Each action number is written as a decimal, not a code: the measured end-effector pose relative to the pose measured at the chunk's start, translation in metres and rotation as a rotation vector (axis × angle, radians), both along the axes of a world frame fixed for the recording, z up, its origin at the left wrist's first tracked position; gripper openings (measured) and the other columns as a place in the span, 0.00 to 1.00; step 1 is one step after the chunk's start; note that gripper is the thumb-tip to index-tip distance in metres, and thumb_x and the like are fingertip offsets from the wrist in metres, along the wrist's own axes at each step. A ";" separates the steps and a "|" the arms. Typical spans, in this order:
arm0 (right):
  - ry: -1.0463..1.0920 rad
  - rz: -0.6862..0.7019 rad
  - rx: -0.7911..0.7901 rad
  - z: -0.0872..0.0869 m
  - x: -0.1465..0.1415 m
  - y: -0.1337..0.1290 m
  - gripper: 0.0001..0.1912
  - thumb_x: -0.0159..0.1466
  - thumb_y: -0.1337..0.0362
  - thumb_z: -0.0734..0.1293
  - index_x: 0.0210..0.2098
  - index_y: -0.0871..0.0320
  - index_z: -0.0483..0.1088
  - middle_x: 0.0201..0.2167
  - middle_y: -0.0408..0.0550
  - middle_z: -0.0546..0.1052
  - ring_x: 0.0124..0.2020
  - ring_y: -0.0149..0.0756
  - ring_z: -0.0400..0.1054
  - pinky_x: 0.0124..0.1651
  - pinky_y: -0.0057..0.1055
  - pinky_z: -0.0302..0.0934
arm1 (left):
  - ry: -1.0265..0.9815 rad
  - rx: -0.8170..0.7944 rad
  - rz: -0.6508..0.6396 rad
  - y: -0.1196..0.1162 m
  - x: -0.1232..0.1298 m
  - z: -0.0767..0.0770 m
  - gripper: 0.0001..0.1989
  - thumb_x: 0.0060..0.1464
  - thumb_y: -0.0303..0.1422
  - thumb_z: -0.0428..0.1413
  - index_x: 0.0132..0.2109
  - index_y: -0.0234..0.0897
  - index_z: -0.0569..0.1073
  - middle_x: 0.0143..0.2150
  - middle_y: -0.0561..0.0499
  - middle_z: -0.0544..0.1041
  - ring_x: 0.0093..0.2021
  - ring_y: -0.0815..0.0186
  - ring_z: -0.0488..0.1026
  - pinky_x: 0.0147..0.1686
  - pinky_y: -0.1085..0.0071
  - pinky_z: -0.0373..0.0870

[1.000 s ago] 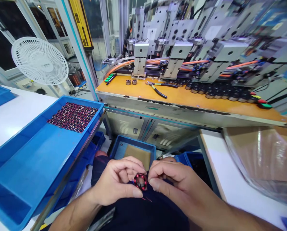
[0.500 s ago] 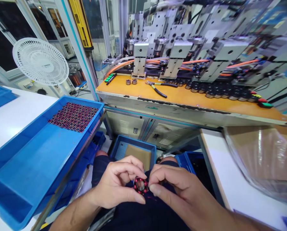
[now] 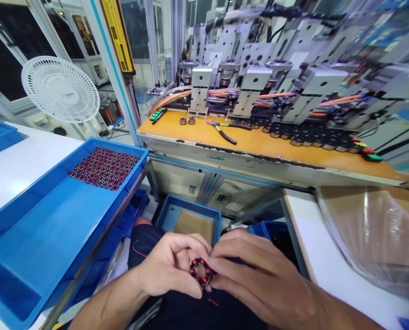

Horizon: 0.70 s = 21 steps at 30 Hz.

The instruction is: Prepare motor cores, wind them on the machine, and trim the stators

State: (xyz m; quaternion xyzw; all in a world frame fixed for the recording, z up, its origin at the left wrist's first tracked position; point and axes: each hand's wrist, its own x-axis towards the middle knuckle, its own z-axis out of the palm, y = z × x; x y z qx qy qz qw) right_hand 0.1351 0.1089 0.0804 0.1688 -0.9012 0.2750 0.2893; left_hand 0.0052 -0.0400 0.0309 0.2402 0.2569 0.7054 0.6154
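Observation:
A small ring-shaped motor stator [image 3: 200, 271], black with red wire coils around its bore, is held over my lap. My left hand [image 3: 171, 263] grips it from the left, thumb below and fingers behind. From the right, my right hand [image 3: 259, 270] touches the stator's edge with bent fingers; its fingertips are partly hidden, and I cannot tell whether they pinch a wire. A loose red wire end [image 3: 213, 300] hangs below the stator. Another bit of red thread-like wire [image 3: 139, 250] lies on my left thigh.
On my left a blue tray [image 3: 35, 247] holds many packed stators [image 3: 106, 167]. Cutting pliers [image 3: 225, 130] and two small rings [image 3: 187, 121] lie on the orange bench [image 3: 259, 146] before a machine. Black parts [image 3: 314, 135] line its right side. A plastic-wrapped carton [image 3: 372, 238] is at right.
The stator has turned slightly toward the camera, and the right hand has moved in closer with its fingers over the stator's side. A red wire end now shows beneath it.

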 end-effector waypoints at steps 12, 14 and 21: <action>0.020 0.028 -0.082 -0.006 -0.004 0.008 0.06 0.72 0.69 0.61 0.41 0.59 0.71 0.31 0.47 0.78 0.31 0.32 0.70 0.33 0.28 0.66 | 0.067 -0.054 0.054 0.004 -0.001 -0.007 0.17 0.37 0.22 0.71 0.38 0.34 0.81 0.39 0.52 0.74 0.29 0.72 0.78 0.31 0.78 0.76; 0.037 0.004 -0.128 -0.010 -0.004 0.006 0.07 0.71 0.70 0.62 0.41 0.59 0.72 0.30 0.47 0.78 0.31 0.32 0.70 0.33 0.28 0.67 | 0.113 -0.057 0.081 0.005 -0.002 -0.004 0.17 0.37 0.23 0.71 0.38 0.34 0.81 0.39 0.51 0.73 0.29 0.73 0.77 0.31 0.78 0.75; 0.047 -0.209 -0.355 -0.023 -0.004 -0.013 0.06 0.66 0.73 0.64 0.36 0.58 0.71 0.27 0.44 0.75 0.27 0.30 0.71 0.31 0.26 0.66 | 0.506 0.082 0.346 0.007 0.002 0.000 0.21 0.41 0.21 0.69 0.44 0.43 0.81 0.42 0.50 0.72 0.35 0.72 0.71 0.35 0.76 0.70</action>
